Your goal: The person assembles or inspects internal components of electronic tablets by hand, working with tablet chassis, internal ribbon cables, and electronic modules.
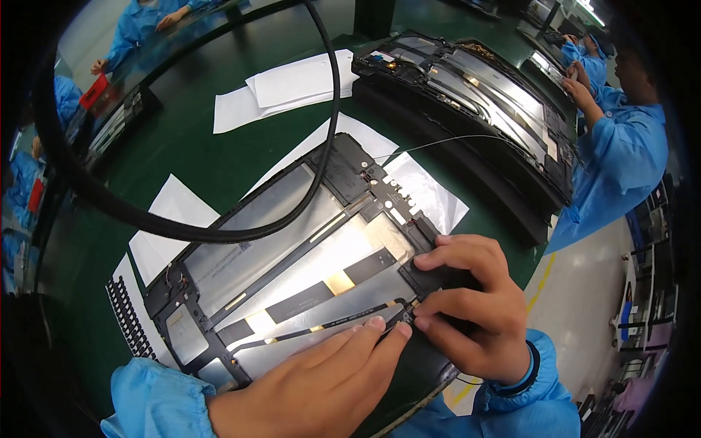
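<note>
An opened tablet-like device [303,281] lies tilted across the green table in front of me, its silver battery panels and dark frame exposed. Along its near edge runs a thin black flat cable [343,318] with gold patches. My left hand [314,372] rests flat over that edge, fingers stretched out and fingertips beside the cable's right end. At the device's near right corner, my right hand [475,310] has thumb and index finger pinched at a small dark part by the cable end. Its other fingers touch the black corner block [431,277]. What the pinch holds is mostly hidden.
A thick black cable [219,235] loops above the device. White sheets [292,87] lie beyond and under it. Another opened device [475,95] rests on a black stand at the back right. A spiral-bound pad [131,314] is at left. A co-worker in blue [621,146] sits at right.
</note>
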Motion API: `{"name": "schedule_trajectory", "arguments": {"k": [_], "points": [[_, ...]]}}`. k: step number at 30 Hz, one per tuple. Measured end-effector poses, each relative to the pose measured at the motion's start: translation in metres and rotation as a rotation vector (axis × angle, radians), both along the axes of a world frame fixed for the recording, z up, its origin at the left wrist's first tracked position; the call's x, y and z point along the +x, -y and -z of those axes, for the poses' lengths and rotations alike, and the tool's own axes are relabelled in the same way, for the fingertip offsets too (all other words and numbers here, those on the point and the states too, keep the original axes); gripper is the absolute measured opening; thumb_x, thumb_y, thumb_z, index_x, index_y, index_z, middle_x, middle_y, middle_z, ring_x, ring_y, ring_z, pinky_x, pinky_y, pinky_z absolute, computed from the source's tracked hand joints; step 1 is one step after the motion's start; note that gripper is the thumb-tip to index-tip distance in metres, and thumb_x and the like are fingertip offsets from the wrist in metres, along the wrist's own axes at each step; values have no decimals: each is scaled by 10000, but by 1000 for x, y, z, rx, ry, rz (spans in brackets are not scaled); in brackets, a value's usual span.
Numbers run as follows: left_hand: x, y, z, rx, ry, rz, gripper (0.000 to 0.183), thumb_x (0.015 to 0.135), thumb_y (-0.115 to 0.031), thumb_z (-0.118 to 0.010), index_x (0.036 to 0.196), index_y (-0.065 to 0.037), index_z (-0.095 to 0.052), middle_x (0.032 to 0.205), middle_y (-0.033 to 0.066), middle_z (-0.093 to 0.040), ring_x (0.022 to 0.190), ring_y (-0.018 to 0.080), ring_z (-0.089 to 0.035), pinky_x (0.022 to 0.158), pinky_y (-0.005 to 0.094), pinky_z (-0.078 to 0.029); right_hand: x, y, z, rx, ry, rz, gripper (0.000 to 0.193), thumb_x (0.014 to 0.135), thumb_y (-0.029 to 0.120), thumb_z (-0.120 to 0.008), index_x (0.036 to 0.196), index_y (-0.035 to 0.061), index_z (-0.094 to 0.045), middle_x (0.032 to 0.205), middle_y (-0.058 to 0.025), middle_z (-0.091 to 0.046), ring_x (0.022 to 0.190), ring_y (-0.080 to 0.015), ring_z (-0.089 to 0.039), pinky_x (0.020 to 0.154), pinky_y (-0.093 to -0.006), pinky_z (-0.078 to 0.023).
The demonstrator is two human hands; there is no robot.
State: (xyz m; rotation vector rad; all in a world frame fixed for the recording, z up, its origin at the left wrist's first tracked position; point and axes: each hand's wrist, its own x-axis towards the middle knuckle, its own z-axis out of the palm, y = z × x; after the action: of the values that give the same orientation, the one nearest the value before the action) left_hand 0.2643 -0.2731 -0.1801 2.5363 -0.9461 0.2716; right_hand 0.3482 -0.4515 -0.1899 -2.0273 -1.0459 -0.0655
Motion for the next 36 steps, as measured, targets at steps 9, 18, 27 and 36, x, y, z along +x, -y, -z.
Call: {"name": "schedule_trajectory", "arguments": {"k": [9, 18, 27, 36], "points": [[7, -29, -16, -7, -215, 66, 427, 710, -53, -570, 1119, 22, -471, 1185, 214, -431, 1083, 353, -449, 893, 383, -382, -28, 1, 11, 139, 91, 249, 202, 607, -3, -628, 797, 30, -569, 958, -129, -550, 941, -320, -483, 805, -374, -388], [30, -92, -1, -6, -167, -547, 358, 754, -315, -581, 840, 28, -522, 781, 237, -541, 762, 386, -508, 673, 434, -402, -117, -28, 22, -126, 187, 193, 701, 691, 247, -652, 1201, -99, -318, 1188, -266, -373, 1116, -366, -356, 946, -460, -264], [-1, -96, -48, -526, -411, -684, 482, 794, -378, -573, 1003, 53, -527, 861, 178, -555, 785, 212, -535, 702, 314, -431, -117, -55, 25, 621, -178, 193, 761, 751, 264, -601, 1290, -89, -196, 1278, -229, -275, 1167, -302, -335, 978, -422, -243], [-159, -199, -36, -1054, -153, -1215, 208, 876, -225, -470, 781, -48, -528, 583, -32, -456, 480, 40, -428, 438, 184, -322, -104, -177, -25, 313, -126, -592, 781, 768, 269, -603, 1301, -79, -150, 1290, -244, -266, 1207, -325, -253, 982, -414, -241]]}}
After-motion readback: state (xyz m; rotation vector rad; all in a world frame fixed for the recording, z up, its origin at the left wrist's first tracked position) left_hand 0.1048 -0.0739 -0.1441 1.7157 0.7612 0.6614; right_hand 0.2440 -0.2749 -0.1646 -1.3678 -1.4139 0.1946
